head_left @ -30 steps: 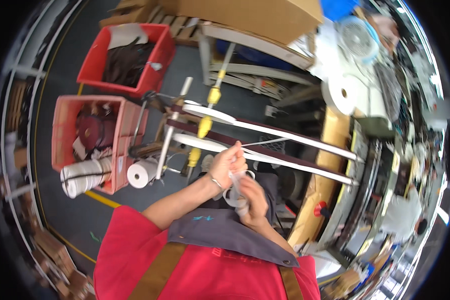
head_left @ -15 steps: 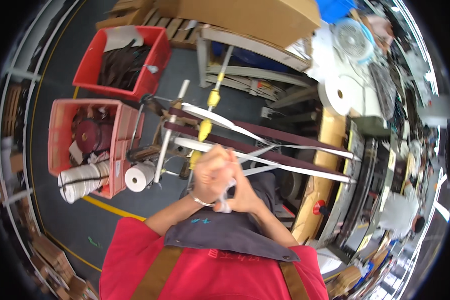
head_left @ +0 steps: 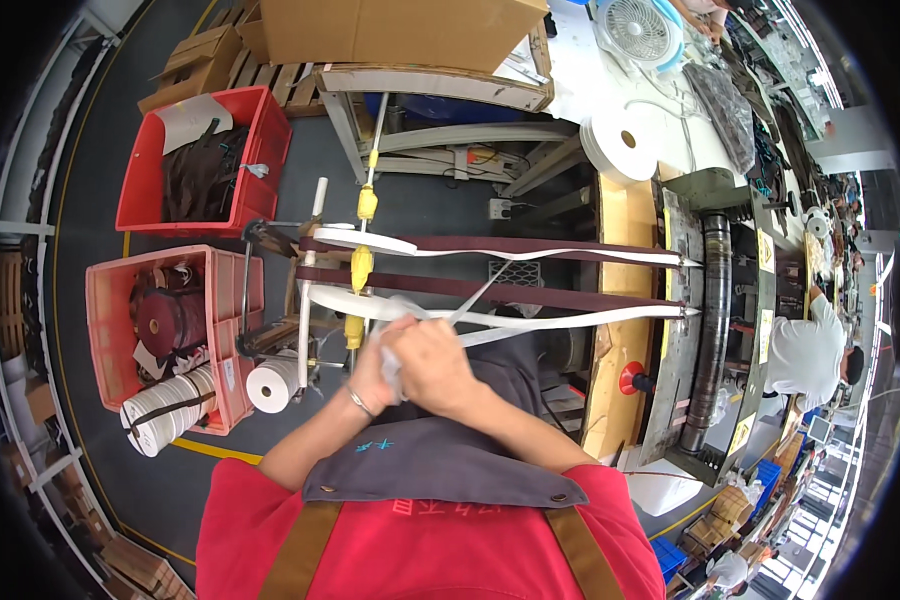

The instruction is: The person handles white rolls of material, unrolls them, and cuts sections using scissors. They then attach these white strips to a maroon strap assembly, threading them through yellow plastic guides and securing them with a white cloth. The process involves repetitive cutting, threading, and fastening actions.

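My left hand [head_left: 368, 378] and my right hand [head_left: 432, 362] are closed together in front of my apron. Between them is a crumpled, whitish see-through film [head_left: 394, 378], partly hidden by the fingers. Just beyond the hands, a white tape [head_left: 540, 321] and a maroon strip [head_left: 530, 294] run rightward to the machine [head_left: 715, 330]. A second maroon strip [head_left: 540, 246] lies alongside, farther away, with its own white tape. One narrow whitish strip [head_left: 482, 290] slants up from beside my right hand; whether it is held I cannot tell. White tape rolls [head_left: 345, 303] sit on the rod stand.
Left stand a red crate [head_left: 270, 140] of dark strips and a pink crate [head_left: 100, 320] with maroon and white rolls. Yellow pieces sit on a rod [head_left: 367, 205]. A cardboard box [head_left: 400, 35] tops a bench; a fan [head_left: 638, 30] stands far right. Another person [head_left: 808, 345] is beyond the machine.
My hands have shifted slightly left, and the right one now covers more of the left. The view has swung, showing more of the machine at the right.
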A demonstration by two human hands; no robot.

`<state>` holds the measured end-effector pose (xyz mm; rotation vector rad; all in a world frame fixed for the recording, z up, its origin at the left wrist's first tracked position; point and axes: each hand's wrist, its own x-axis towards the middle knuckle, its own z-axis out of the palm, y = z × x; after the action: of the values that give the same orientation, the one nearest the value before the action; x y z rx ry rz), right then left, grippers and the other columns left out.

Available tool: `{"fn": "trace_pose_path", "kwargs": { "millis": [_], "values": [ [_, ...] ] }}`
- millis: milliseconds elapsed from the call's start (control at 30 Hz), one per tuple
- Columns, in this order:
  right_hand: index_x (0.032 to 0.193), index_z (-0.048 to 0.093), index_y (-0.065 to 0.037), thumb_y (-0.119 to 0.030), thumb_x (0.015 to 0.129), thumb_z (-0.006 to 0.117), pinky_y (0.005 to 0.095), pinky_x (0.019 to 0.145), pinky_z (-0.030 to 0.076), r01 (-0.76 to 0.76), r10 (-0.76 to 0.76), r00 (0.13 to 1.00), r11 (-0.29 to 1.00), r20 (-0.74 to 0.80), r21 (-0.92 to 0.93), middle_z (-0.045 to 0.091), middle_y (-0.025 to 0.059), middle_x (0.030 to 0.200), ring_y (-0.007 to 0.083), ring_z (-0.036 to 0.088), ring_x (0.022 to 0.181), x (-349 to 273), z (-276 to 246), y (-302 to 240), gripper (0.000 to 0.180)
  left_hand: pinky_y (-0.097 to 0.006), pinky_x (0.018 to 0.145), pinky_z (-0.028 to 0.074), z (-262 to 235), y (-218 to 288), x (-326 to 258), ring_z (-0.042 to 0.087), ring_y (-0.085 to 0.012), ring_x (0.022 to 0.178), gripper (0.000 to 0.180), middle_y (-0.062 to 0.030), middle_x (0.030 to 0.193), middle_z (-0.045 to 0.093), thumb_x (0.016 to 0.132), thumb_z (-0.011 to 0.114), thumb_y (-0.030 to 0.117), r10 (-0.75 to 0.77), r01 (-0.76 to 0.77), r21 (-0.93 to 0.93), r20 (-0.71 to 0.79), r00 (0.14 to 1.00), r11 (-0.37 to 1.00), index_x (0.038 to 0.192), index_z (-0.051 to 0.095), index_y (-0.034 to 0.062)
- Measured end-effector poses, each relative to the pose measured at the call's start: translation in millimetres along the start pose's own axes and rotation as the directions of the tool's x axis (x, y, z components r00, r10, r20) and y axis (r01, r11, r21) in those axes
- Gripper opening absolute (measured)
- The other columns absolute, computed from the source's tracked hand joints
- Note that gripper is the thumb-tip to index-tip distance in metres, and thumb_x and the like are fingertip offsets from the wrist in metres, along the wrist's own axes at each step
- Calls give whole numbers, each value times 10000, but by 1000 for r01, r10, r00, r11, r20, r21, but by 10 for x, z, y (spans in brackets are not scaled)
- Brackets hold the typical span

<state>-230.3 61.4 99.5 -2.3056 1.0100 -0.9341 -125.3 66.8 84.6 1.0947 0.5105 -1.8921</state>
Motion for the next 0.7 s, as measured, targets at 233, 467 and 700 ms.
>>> {"fn": "trace_pose_path", "kwargs": {
  "millis": [233, 467, 700],
  "values": [
    [945, 535, -9, -20, 610, 555, 361, 670, 399, 54, -47, 998, 986, -47, 157, 483, 98, 775, 261, 488, 722, -193, 72, -10, 336, -427, 736, 475, -74, -56, 126, 587, -304, 747, 447, -75, 706, 559, 851, 429, 501, -183, 132, 136, 498, 848, 982, 719, 533, 87],
    [991, 544, 15, -3, 610, 570, 410, 882, 386, 114, -106, 984, 992, -141, 48, 529, 154, 1012, 314, 502, 989, -257, -6, 57, 382, -277, 524, 380, -38, 166, 399, 362, -127, 471, 443, 29, 496, 324, 910, 363, 419, 13, 112, -213, 513, 859, 970, 568, 356, 138],
    [1227, 384, -30, -91, 646, 604, 528, 977, 221, -284, 232, 952, 913, -199, -292, 355, 189, 1278, 365, 313, 1213, -278, -167, 439, 625, -256, 336, 209, 104, 252, -29, 215, -95, 353, 548, 31, 413, 191, 885, 346, 507, 68, -108, 57, 477, 876, 993, 482, 250, 148]
  ]
}}
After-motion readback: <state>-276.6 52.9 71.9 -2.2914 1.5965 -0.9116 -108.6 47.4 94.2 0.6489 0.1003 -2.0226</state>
